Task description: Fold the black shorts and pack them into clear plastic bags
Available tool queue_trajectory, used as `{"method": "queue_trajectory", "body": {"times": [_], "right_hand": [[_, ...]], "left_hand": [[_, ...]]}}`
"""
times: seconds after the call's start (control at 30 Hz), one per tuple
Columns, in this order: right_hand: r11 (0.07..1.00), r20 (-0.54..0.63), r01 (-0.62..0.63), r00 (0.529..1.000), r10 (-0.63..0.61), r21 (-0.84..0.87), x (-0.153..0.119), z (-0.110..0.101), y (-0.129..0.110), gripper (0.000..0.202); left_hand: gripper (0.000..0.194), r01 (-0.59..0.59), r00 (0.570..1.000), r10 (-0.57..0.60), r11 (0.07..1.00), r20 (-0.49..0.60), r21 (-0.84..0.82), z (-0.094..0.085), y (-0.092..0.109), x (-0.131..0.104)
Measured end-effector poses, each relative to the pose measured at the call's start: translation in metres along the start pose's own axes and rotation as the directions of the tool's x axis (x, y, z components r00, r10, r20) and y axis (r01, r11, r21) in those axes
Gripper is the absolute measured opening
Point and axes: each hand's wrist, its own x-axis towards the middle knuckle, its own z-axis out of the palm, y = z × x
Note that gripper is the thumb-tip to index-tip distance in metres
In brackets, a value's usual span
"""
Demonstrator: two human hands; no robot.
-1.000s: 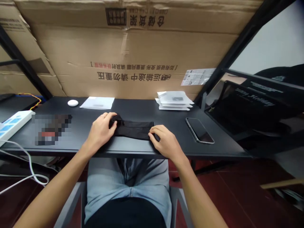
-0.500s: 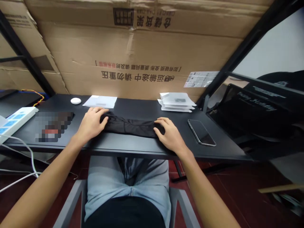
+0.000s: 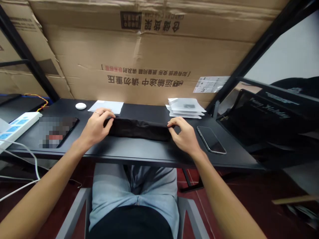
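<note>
1. The black cloth (image 3: 141, 129) spans the space between the two hands as a long narrow band, over the front half of the tabletop (image 3: 147, 151); whether its lower edge rests on the surface or hangs just above it, I cannot tell
2. The left hand (image 3: 96, 127) grips the band's left end between thumb and fingers
3. The right hand (image 3: 185, 134) pinches the opposite end at its upper corner, thumb and fingertips closed on the fabric
4. As far as it shows, the drawing-out looks done: the band runs fairly straight, with a few soft creases near the middle of its upper edge
5. Letting go is not yet done, since both ends are held; how many layers there are, and so how much folding is complete, stays hidden
6. Around the work, a flat packet (image 3: 108, 106) lies just behind the left hand, a stack of translucent packets (image 3: 185, 105) sits behind the right hand, and a phone (image 3: 211, 139) rests to its right; nothing touches the cloth's visible face
</note>
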Motion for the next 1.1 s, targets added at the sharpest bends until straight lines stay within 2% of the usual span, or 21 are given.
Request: {"method": "queue_trajectory", "body": {"times": [0.03, 0.13, 0.2, 0.27, 0.33, 0.43, 0.5, 0.57, 0.67, 0.8, 0.93, 0.97, 1.03, 1.1], "right_hand": [[0.999, 0.03, 0.022, 0.999, -0.023, 0.027, -0.008, -0.008, -0.005, 0.009], [0.994, 0.238, 0.04, 0.969, -0.064, 0.102, -0.037, -0.032, -0.016, 0.016], [0.991, 0.327, 0.043, 0.941, -0.083, 0.128, -0.053, -0.039, -0.021, 0.027], [0.989, 0.363, 0.078, 0.924, -0.119, 0.127, -0.062, -0.039, -0.026, 0.04], [0.987, 0.387, 0.129, 0.909, -0.155, 0.092, -0.064, -0.032, -0.03, 0.043], [0.982, 0.396, 0.188, 0.899, -0.186, 0.032, -0.065, -0.018, -0.029, 0.033], [0.977, 0.389, 0.211, 0.898, -0.205, 0.027, -0.068, -0.012, -0.024, 0.029], [0.976, 0.381, 0.214, 0.9, -0.214, 0.042, -0.072, -0.011, -0.017, 0.029], [0.982, 0.368, 0.176, 0.91, -0.189, 0.07, -0.078, -0.017, -0.01, 0.028], [0.992, 0.385, 0.089, 0.915, -0.118, 0.093, -0.074, -0.03, -0.011, 0.019], [0.995, 0.321, 0.069, 0.943, -0.089, 0.073, -0.051, -0.04, -0.006, 0.021], [0.997, 0.288, 0.065, 0.954, -0.077, 0.051, -0.043, -0.04, -0.003, 0.019], [0.998, 0.249, 0.067, 0.966, -0.064, -0.001, -0.024, -0.036, 0.006, 0.013], [0.994, 0.277, 0.099, 0.957, -0.083, -0.046, -0.006, -0.027, 0.018, 0.018]], "left_hand": [[0.019, -0.024, 1.0, 0.024, 0.999, 0.016, -0.024, -0.009, 0.006, -0.011], [0.009, -0.089, 0.981, 0.104, 0.992, 0.163, -0.094, -0.033, 0.022, -0.046], [0.01, -0.061, 0.981, 0.086, 0.987, 0.172, -0.15, -0.039, 0.03, -0.062], [0.014, 0.013, 0.991, 0.01, 0.985, 0.135, -0.171, -0.033, 0.036, -0.068], [0.027, 0.07, 0.99, -0.052, 0.988, 0.133, -0.135, -0.017, 0.04, -0.067], [0.06, 0.071, 0.969, -0.074, 0.997, 0.236, 0.018, 0.011, 0.04, -0.066], [0.071, 0.05, 0.942, -0.086, 0.992, 0.323, 0.118, 0.025, 0.035, -0.07], [0.073, 0.036, 0.916, -0.101, 0.985, 0.389, 0.171, 0.03, 0.029, -0.076], [0.074, 0.03, 0.89, -0.111, 0.982, 0.442, 0.187, 0.026, 0.023, -0.082], [0.071, 0.035, 0.88, -0.105, 0.987, 0.463, 0.158, 0.007, 0.02, -0.066], [0.049, 0.131, 0.922, -0.183, 0.977, 0.341, 0.171, -0.008, 0.012, -0.023], [0.045, 0.114, 0.938, -0.16, 0.981, 0.309, 0.16, -0.009, 0.01, -0.011], [0.04, 0.004, 0.95, -0.038, 0.994, 0.309, 0.109, -0.005, 0.008, 0.012], [0.036, -0.114, 0.923, 0.08, 0.991, 0.376, 0.07, 0.005, 0.01, 0.031]]}}
